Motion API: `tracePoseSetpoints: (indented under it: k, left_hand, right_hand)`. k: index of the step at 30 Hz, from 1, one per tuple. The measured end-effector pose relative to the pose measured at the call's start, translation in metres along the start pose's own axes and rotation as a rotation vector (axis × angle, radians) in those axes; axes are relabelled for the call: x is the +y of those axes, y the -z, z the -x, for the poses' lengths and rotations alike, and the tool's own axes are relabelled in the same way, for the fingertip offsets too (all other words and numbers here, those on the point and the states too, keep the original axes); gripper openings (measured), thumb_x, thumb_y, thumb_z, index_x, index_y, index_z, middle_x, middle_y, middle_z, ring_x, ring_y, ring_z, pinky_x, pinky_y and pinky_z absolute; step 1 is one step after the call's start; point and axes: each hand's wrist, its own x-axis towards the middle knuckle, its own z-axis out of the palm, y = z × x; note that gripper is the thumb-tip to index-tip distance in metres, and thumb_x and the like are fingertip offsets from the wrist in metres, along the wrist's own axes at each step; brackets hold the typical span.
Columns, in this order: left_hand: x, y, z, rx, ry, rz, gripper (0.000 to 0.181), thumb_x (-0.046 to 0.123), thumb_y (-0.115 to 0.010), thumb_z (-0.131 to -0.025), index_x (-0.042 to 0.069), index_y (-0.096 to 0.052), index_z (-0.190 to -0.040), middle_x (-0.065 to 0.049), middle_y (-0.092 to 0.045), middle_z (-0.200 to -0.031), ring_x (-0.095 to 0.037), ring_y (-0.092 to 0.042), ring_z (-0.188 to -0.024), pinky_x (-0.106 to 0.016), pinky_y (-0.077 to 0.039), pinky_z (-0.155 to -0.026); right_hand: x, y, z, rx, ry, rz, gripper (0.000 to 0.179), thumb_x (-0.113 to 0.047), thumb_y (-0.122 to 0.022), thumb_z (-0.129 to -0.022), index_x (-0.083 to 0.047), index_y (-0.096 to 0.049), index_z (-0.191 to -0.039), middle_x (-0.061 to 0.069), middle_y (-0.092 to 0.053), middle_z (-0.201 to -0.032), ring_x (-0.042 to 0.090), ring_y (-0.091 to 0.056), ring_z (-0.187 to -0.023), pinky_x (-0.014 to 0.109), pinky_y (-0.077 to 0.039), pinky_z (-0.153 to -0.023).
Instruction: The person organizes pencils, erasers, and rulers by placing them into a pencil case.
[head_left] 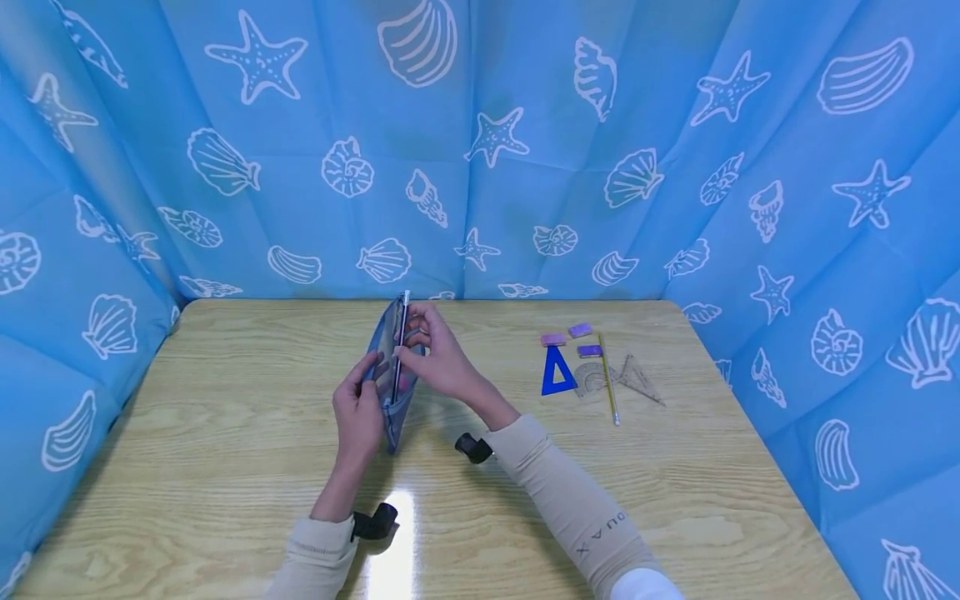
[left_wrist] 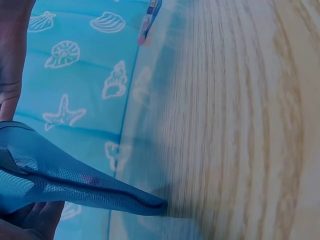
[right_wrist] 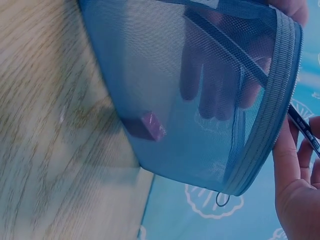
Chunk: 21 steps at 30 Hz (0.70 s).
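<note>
1. Now pinching the dark pencil (head_left: 402,325) between thumb and fingers of the right hand (head_left: 444,364), right at the mouth of the blue mesh pouch (head_left: 399,417).
2. And gripping that pouch from the other side with the left hand (head_left: 358,417), well up near the opening. Fingers visible through the mesh in the right-wrist view; tucked inside or wrapped behind, cannot tell.
3. Look at the placing: pencil just left of the right hand, directly at its fingertips, with the left hand close by across the mouth. Nearer to the right, no contest, and held there.
4. Now for the long axis, the thing to watch! Running away from the person in the head view, nearly along the mouth rather than squarely across it, pale tip pointing towards the curtain (head_left: 468,92).
5. Over to the right wrist: crossing the zip (right_wrist: 261,150) on a slant, part showing dark through the mesh, part outside in the fingers. Only partly in, by the look of it; all hinging, probably, on the angle between shaft and zip.
6. Down by the pouch's closed edge, well apart from the zip: a pinkish block (right_wrist: 152,127), seen through the mesh.
7. Out on the tabletop (head_left: 247,400), well to the right of both hands: blue triangle (head_left: 558,388), yellow pencil (head_left: 608,379), clear protractor (head_left: 588,379).
</note>
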Motion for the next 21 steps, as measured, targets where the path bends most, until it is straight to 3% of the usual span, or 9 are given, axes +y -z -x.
tracePoseSetpoints:
  k: [7, 13, 21]
  left_hand:
    - [0.0028, 0.0019, -0.0008, -0.003, 0.002, 0.031, 0.05, -0.007, -0.028, -0.1, -0.007, -0.048, -0.145, -0.025, -0.054, -0.145, -0.038, -0.055, -0.133, -0.04, -0.048, -0.112]
    - [0.001, 0.0022, -0.0011, -0.007, 0.014, -0.002, 0.05, -0.006, -0.029, -0.1, -0.006, -0.049, -0.146, -0.022, -0.055, -0.146, -0.036, -0.055, -0.134, -0.039, -0.049, -0.112]
    - [0.0018, -0.0001, 0.0, -0.018, 0.021, -0.008, 0.051, -0.006, -0.03, -0.099, -0.006, -0.048, -0.146, -0.023, -0.052, -0.148, -0.037, -0.052, -0.137, -0.044, -0.049, -0.111]
  right_hand:
    - [-0.0014, 0.0005, -0.0003, -0.029, -0.019, 0.047, 0.042, 0.005, -0.058, -0.096, 0.004, -0.04, -0.134, 0.021, -0.055, -0.112, 0.024, -0.063, -0.09, 0.042, -0.066, -0.071]
    - [0.0007, 0.0003, -0.0002, -0.039, -0.041, 0.095, 0.041, 0.003, -0.06, -0.096, 0.003, -0.042, -0.133, 0.018, -0.055, -0.113, 0.023, -0.064, -0.089, 0.029, -0.062, -0.066]
    - [0.0031, -0.0049, -0.0025, 0.007, -0.081, 0.146, 0.04, 0.0, -0.063, -0.095, 0.004, -0.049, -0.132, 0.019, -0.059, -0.111, 0.027, -0.067, -0.091, 0.03, -0.065, -0.068]
